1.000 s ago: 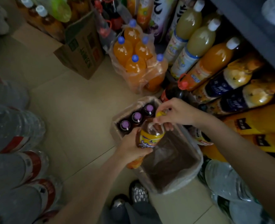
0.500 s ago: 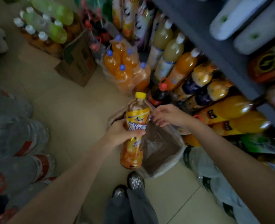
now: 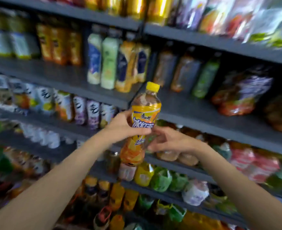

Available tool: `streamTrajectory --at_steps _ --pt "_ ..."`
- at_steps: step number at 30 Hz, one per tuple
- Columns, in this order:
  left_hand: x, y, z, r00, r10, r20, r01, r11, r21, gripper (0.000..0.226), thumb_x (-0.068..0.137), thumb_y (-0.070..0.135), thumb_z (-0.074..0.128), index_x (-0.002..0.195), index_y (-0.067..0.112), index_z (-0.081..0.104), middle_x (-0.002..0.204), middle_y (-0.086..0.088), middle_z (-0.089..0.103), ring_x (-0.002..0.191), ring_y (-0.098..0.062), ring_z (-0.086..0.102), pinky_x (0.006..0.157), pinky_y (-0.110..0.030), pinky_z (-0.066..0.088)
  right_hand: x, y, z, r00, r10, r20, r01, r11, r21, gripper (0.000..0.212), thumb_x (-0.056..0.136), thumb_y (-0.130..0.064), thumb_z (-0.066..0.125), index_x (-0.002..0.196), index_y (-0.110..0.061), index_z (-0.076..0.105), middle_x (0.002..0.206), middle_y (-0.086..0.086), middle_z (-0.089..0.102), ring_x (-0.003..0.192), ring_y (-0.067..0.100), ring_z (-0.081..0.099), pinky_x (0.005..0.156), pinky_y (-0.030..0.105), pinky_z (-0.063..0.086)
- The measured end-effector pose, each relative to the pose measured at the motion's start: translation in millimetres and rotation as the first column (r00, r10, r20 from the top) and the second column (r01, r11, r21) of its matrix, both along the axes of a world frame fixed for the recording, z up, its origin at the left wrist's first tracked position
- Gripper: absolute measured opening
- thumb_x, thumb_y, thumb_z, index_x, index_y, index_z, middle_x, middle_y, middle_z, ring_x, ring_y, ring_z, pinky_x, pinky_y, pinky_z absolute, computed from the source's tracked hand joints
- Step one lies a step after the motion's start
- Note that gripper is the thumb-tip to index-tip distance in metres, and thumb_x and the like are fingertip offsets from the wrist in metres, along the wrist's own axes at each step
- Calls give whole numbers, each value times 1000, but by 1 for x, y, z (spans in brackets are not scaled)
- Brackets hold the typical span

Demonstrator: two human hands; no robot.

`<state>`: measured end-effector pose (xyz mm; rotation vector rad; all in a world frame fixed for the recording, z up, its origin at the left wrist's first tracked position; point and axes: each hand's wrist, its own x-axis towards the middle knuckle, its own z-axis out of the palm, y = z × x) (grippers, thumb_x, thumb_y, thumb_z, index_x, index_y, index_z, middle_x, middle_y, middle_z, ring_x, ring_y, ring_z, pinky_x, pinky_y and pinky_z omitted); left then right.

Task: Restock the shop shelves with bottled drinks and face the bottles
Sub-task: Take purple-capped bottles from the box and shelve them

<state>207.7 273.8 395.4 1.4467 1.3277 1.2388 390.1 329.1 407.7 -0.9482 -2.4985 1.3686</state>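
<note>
around the label of an orange bottle (image 3: 141, 128) the left hand (image 3: 122, 127) has its fingers (image 3: 142, 131) curled in a firm grip, holding it upright with the yellow cap (image 3: 152, 86) on top. just beside it, the right hand (image 3: 168, 140) touches the bottle's lower side with loosely spread fingers (image 3: 152, 147); whether they grip cannot be told. behind stand dark shelves (image 3: 203, 113) packed with blurred drink bottles (image 3: 108, 63).

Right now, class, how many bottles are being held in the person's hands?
1: the yellow-capped bottle, upright in front of the shelves, gripped mid-label by the left hand, with the right hand at its lower side.
</note>
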Motion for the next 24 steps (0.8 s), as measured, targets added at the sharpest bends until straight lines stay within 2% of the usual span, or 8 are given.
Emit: streamTrajectory --at_steps 3,6,8,10,13,16,19,24 --pt "98 25 43 998 -55 -40 59 990 127 48 51 29 87 91 27 62 89 11 71 82 0 66 77 -18 52 86 10 36 989 -103 -109 112 991 77 43 75 -4 74 106 -29 57 107 -5 68 97 8 65 90 26 51" --pt "201 58 63 997 -28 -70 42 976 215 58 37 51 77 89 30 62 94 3 72 90 -13 68 85 -34 53 172 31 46 913 -294 -283 347 925 158 42 71 1 77 106 -14 58 103 -2 67 84 -11 60 78 10 47" --pt "266 83 69 997 -12 -78 31 968 248 65 37 56 75 94 27 62 97 2 71 91 -13 67 86 -35 53 224 44 50 829 -418 -372 515 830 214 56 60 -25 80 109 -7 60 106 4 66 87 -4 62 80 15 50" --pt "328 105 74 995 -10 -100 37 961 273 70 42 51 81 104 23 61 101 3 70 93 -11 65 86 -30 51 278 57 54 762 -503 -408 636 699 327 74 48 -45 69 111 -7 61 104 -1 67 91 0 61 79 11 48" --pt "397 133 80 990 -60 -131 90 967 239 67 58 23 88 117 16 56 105 5 64 99 -8 59 84 -18 43 345 74 63 685 -569 -456 729 520 445 62 54 -23 82 108 -1 60 95 2 65 90 0 57 66 -2 36" --pt "436 162 81 972 -141 -185 179 961 208 62 65 14 83 119 17 52 116 1 61 109 -13 57 93 -23 42 394 93 64 641 -633 -435 751 401 524 54 61 -12 83 107 0 56 98 8 64 94 14 60 70 21 43" --pt "459 184 74 943 -155 -293 203 969 140 50 77 17 74 121 12 50 121 -6 61 103 -22 61 93 -33 47 428 117 57 607 -698 -380 746 337 574 54 68 -22 80 111 -3 53 109 15 61 101 34 59 74 37 45" --pt "485 203 63 853 -199 -483 237 971 19 53 87 18 61 135 14 38 135 -6 47 122 -24 48 100 -31 39 447 149 64 561 -758 -332 762 318 564 58 70 -31 79 109 0 50 105 16 64 99 34 60 69 34 43"
